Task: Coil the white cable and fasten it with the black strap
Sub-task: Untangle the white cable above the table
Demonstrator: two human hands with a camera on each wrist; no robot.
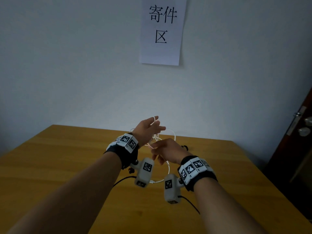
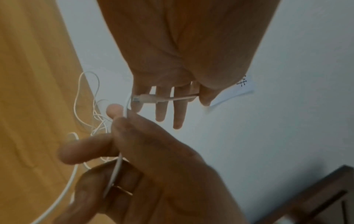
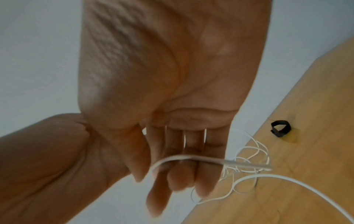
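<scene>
Both forearms reach forward above the worktop (image 1: 70, 166), bare, each wrist banded with a dark strap carrying white tagged blocks. Left hand (image 1: 147, 128) raised higher and farther from the body than the right, fingers (image 2: 179, 109) extended and spread, thumb pressing the white cable (image 2: 153, 98) end across them. Right hand (image 1: 168, 150) lower, nearer, just right of the left wrist, knuckles up, fingers (image 3: 180, 177) curled downward, cable pinched between thumb and fingertips. A ring on one right finger. Hands close together, not touching
</scene>
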